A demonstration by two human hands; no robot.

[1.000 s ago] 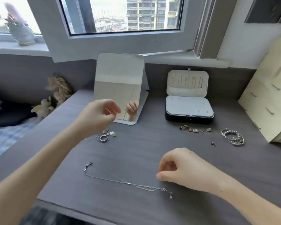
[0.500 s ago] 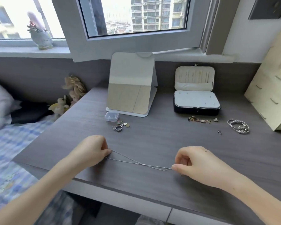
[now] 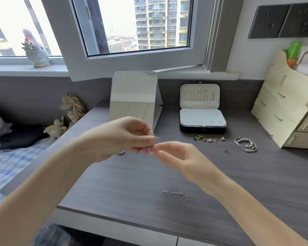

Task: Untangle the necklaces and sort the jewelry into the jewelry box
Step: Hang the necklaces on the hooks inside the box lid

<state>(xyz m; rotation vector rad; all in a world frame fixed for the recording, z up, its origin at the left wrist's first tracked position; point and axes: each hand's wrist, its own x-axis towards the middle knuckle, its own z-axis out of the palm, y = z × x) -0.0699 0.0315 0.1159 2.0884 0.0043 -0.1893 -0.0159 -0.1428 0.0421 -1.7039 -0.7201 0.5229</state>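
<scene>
Left hand (image 3: 124, 137) and right hand (image 3: 176, 154) are raised above the desk (image 3: 132, 189), fingertips meeting in front of the folding mirror (image 3: 133, 100). Behind the hands and to their right, the jewelry box (image 3: 203, 121) stands open with its lid upright, the white tray facing up. Just in front of it lies a row of earrings (image 3: 209, 139); a single small piece (image 3: 226, 151) lies nearer, and a heap of bracelets (image 3: 245, 144) lies to the right. A ring (image 3: 121, 153) shows partly under the left hand, which hides the desk behind it. The left hand's fingers are curled, thumb and forefinger pinching a tiny silver chain end (image 3: 156, 137). The right hand's thumb and forefinger reach the same spot; whether they grip cannot be told. A short stretch of necklace (image 3: 176, 193) with its clasp lies on the desk near the front edge, below the hands; any chain linking it to them is too fine to see. The desk is grey woodgrain, with a wooden drawer unit (image 3: 288, 112) at right, a window (image 3: 137, 25) behind, and a bed (image 3: 7, 157) at left.
</scene>
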